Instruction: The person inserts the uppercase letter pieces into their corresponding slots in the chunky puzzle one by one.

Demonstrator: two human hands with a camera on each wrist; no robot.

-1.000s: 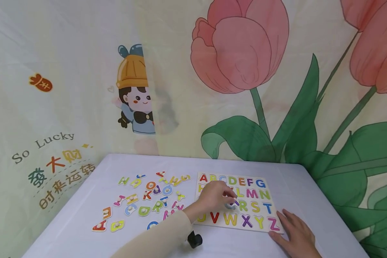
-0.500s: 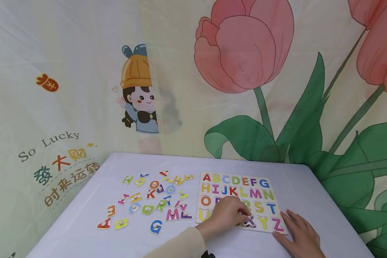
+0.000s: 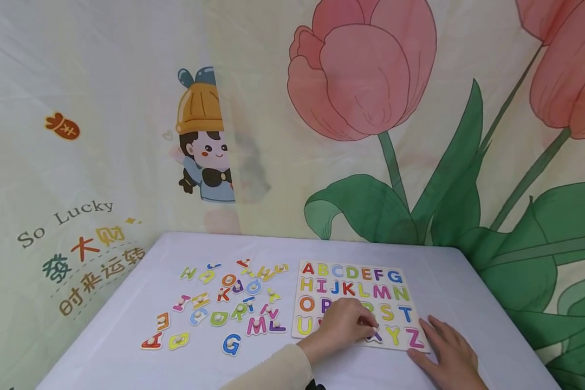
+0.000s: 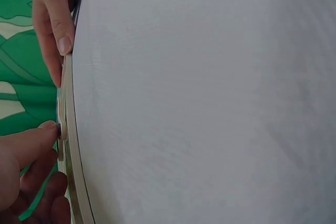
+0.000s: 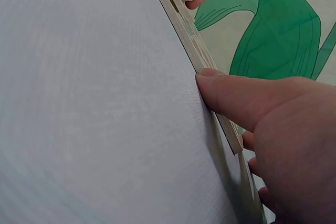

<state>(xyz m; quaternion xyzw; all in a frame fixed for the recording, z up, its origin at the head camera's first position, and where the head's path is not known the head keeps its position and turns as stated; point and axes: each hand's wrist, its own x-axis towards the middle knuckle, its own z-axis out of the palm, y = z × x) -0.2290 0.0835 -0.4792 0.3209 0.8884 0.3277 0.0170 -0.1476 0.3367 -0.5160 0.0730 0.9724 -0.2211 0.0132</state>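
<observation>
A pale alphabet puzzle board (image 3: 392,301) with rows of coloured letters lies on the table. Over its bottom row, my left hand (image 3: 343,325) pinches a purple letter X puzzle piece (image 3: 374,337), and the hand hides some neighbouring letters. In the left wrist view, thumb and fingertip meet at the piece's small knob, low over the board. My right hand (image 3: 450,352) rests at the board's lower right corner beside the pink Z (image 3: 415,338). Its thumb (image 5: 220,85) touches the near edge in the right wrist view, while the other fingers lie loosely along the right side.
Loose knobbed letter pieces are scattered left of the board, among them a blue G (image 3: 231,344), a pink M (image 3: 256,325) and a red A (image 3: 151,340). A white cloth covers the table (image 3: 190,374). Behind it hangs a printed curtain (image 3: 273,97) with tulips.
My left hand has moved from the middle rows towards the bottom row with the purple X, which now sits lower over the board. The right hand stays at the corner.
</observation>
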